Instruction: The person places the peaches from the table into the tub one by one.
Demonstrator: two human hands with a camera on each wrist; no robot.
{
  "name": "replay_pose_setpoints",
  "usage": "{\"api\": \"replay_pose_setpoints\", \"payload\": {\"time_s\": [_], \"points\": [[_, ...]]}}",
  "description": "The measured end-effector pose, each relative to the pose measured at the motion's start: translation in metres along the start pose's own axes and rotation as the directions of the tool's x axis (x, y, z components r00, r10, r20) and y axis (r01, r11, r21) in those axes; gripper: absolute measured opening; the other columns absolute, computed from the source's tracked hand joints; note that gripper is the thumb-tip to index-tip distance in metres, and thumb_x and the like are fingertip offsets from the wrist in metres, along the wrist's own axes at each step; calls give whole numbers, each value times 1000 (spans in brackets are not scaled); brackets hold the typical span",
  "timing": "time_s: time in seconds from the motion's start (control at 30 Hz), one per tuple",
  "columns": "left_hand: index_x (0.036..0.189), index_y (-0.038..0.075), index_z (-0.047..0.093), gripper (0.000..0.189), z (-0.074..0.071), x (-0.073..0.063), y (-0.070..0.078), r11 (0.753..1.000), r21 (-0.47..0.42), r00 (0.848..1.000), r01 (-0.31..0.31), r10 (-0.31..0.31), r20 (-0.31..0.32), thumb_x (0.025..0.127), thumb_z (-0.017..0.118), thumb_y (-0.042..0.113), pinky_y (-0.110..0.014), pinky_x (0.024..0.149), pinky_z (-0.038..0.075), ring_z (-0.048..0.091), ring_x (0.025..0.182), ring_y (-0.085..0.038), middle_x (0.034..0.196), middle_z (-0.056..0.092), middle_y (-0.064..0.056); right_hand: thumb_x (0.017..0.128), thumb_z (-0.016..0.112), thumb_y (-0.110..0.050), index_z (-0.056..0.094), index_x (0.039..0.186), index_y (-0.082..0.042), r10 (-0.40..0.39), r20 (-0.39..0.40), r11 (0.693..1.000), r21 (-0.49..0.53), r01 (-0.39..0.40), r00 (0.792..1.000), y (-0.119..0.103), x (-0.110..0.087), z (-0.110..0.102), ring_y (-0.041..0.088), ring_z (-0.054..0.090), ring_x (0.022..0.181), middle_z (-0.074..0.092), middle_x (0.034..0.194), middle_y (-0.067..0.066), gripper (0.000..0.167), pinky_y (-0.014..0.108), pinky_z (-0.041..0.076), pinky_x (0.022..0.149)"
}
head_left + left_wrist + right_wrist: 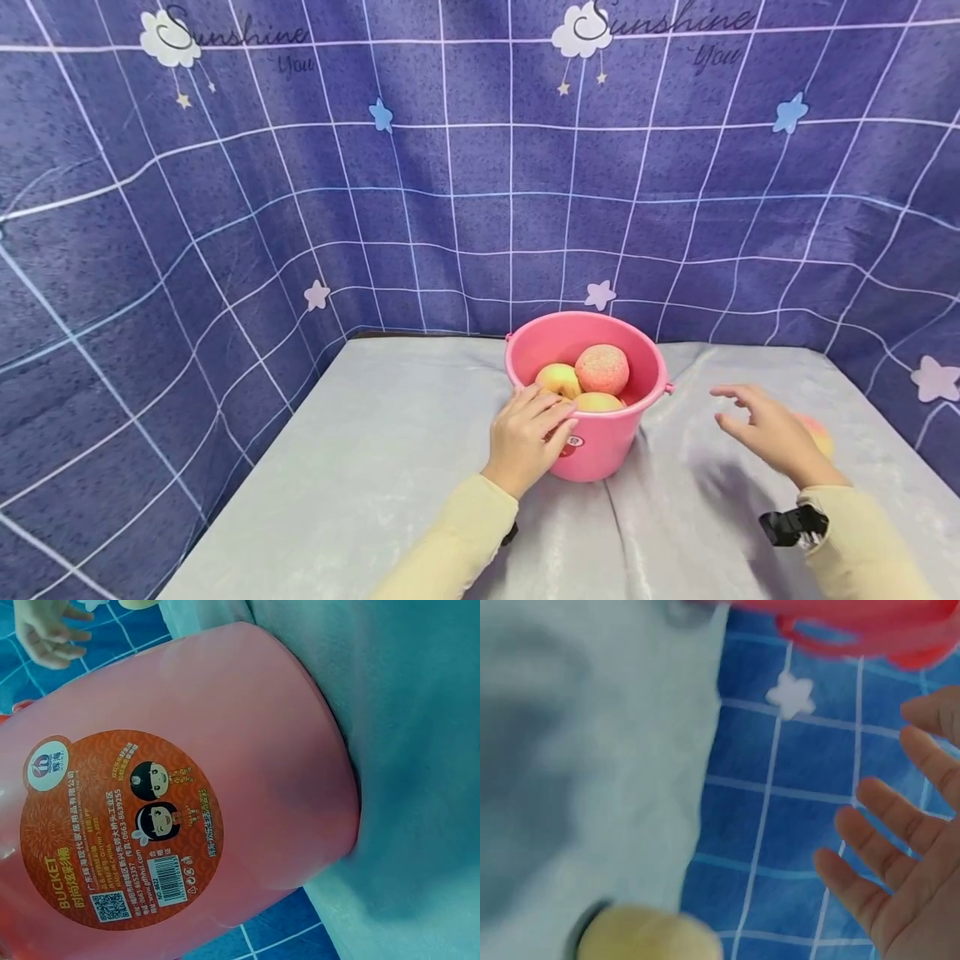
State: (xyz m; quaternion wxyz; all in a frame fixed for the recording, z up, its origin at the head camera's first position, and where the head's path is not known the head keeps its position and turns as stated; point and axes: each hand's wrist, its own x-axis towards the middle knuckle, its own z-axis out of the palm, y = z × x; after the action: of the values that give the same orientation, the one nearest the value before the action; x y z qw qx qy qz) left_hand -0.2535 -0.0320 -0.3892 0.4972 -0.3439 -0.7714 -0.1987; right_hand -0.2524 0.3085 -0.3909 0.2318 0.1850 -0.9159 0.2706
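Note:
A pink bucket (600,446) stands upright on the covered table, with several round yellow and pink-red fruits (602,369) inside. My left hand (528,437) holds its near-left rim, fingers over the edge and thumb outside. The left wrist view looks at the bucket's wall (247,750) and its round orange label (120,829). To the right of the bucket, my right hand (772,433) is in the air with nothing in it, fingers spread apart in the right wrist view. Partly hidden behind that hand, a yellow and pink fruit (819,433) lies on the table.
A pale grey cloth (390,442) covers the table. Blue grid-patterned curtains (480,217) hang along the back and sides. The bucket's side lug (669,388) sticks out toward the right hand.

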Motion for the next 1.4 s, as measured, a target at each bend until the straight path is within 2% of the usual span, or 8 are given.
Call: {"api": "replay_pose_setpoints", "payload": {"time_s": [0.2,0.27,0.5,0.77,0.87,1.03,1.33,1.4], "points": [[94,17,78,20,-2,-1,-1,1000,9,1000,-2,2,-2,74,80,20,-42,94,49,64,96,-19,90,71,2,82,60,-9,57,117,4,184,42,979,-92,-180,982,31,-12,-7,48,56,96,56,109,34,38,55,46,70],[94,17,78,21,-2,0,-1,1000,10,1000,-6,6,-3,74,80,20,-41,94,48,64,96,-19,90,71,2,80,59,-9,56,117,5,219,37,971,-108,-214,975,39,-15,-9,51,54,98,54,110,37,39,60,44,73],[95,17,78,22,-2,-1,-3,999,31,999,-24,25,-22,74,81,22,-41,94,49,64,96,-19,90,71,2,78,63,-10,57,111,8,225,-27,958,-174,-226,974,60,-21,-10,55,50,91,57,99,37,38,61,37,76],[94,18,78,23,2,-2,4,997,51,998,-64,64,-12,72,83,24,-37,94,49,64,97,-18,90,71,3,78,68,-12,52,110,12,269,77,944,-218,-247,960,79,-41,-21,57,47,94,51,104,43,43,67,39,74],[94,19,78,24,4,-2,4,996,60,997,-73,74,-11,72,83,25,-36,94,49,64,97,-17,90,71,4,76,70,-12,51,111,12,294,139,937,-239,-257,946,84,-44,-24,58,45,95,49,106,44,47,70,38,74],[94,18,78,24,1,-1,2,997,61,999,-49,49,-12,71,83,23,-37,94,49,64,96,-17,90,71,4,76,70,-16,45,117,13,345,228,924,-249,-288,910,89,-36,-23,63,42,98,42,111,46,56,72,39,72],[95,19,78,23,-3,-2,0,997,67,999,-39,39,13,72,83,23,-38,95,48,64,98,-18,91,71,3,73,69,-16,33,123,17,391,271,918,-180,-353,880,98,-33,-12,63,36,101,39,111,47,70,72,40,72],[95,19,78,23,-4,-3,0,997,68,999,-37,36,13,72,83,23,-38,96,48,64,98,-18,91,71,3,72,70,-16,32,124,17,391,262,919,-170,-357,882,99,-33,-9,62,35,101,39,111,47,72,71,41,72]]}}
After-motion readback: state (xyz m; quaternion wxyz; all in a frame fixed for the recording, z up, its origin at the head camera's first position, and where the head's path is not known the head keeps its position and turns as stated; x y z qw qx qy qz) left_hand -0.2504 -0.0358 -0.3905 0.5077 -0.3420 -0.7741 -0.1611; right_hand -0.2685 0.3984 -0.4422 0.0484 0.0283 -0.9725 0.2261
